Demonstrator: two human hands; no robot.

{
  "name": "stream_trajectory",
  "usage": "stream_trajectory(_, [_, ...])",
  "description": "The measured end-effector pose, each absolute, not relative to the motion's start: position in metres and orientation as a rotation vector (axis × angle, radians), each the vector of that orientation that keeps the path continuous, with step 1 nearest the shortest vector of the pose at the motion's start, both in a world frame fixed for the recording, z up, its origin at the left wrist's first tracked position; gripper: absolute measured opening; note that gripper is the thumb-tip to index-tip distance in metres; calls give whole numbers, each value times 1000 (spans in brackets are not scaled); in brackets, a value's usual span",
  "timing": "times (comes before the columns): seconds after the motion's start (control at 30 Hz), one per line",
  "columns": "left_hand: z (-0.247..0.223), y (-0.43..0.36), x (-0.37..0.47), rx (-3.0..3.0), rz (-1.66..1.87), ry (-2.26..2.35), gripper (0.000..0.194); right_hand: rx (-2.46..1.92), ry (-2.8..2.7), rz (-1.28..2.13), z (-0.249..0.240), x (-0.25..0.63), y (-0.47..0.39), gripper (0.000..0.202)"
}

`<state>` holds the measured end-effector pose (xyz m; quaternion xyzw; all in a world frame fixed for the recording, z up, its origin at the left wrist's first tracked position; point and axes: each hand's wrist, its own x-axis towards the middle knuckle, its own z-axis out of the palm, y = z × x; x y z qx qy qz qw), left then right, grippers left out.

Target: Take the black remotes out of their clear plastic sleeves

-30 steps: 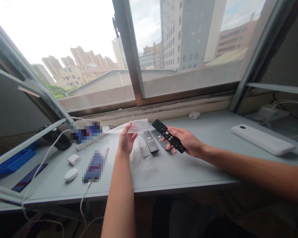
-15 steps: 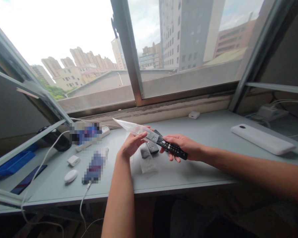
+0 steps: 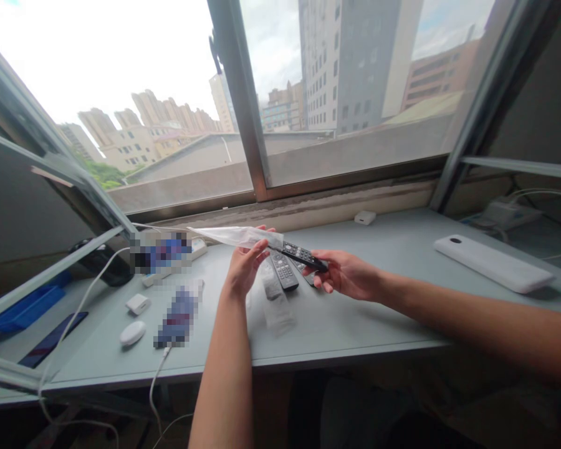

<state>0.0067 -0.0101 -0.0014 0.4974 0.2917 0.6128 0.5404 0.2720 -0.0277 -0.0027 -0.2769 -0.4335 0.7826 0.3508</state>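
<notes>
A black remote control [image 3: 300, 254] is partly inside a clear plastic sleeve [image 3: 236, 236], whose pointed empty end reaches left. My left hand [image 3: 247, 265] is closed on the sleeve near its mouth, thumb on top. The fingers of my right hand [image 3: 339, 269] grip the remote's near right end, which sticks out of the sleeve. On the table below lie another dark remote [image 3: 285, 274] and a third one [image 3: 308, 277], partly hidden by the held remote and my right hand. Beside them, a further clear sleeve [image 3: 279, 312] lies with something dark in its upper part.
On the left are a phone [image 3: 176, 315] with a cable, a white oval object [image 3: 133, 333], a white adapter [image 3: 138, 304] and a power strip [image 3: 172, 265]. A white power bank [image 3: 493, 263] lies at right; a small white box [image 3: 365, 217] stands by the window.
The held remote has moved left and deeper into the sleeve, my right hand following it. More of the remotes on the table now shows.
</notes>
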Motion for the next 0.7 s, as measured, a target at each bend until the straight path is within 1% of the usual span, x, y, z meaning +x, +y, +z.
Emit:
stream_trajectory(0.07, [-1,-9,7,1139,1524,709,71,-743,-1048,1999,-4,274,-26,19])
stream_trajectory(0.13, [-1,-9,8,1142,1502,708,70,-738,-1040,1982,-6,274,-25,17])
stream_trajectory(0.3, [-3,-15,11,1259,1223,681,65,-660,-1151,2017,-10,269,-31,19])
stream_trajectory(0.43, [-2,-19,10,1302,1093,650,70,-654,-1170,2033,-10,268,-32,21])
stream_trajectory(0.57, [-2,-17,8,1263,1180,609,75,-645,-1141,2017,-12,272,-28,17])
stream_trajectory(0.7, [-5,-13,7,1233,1266,654,67,-650,-1142,2010,-12,273,-27,18])
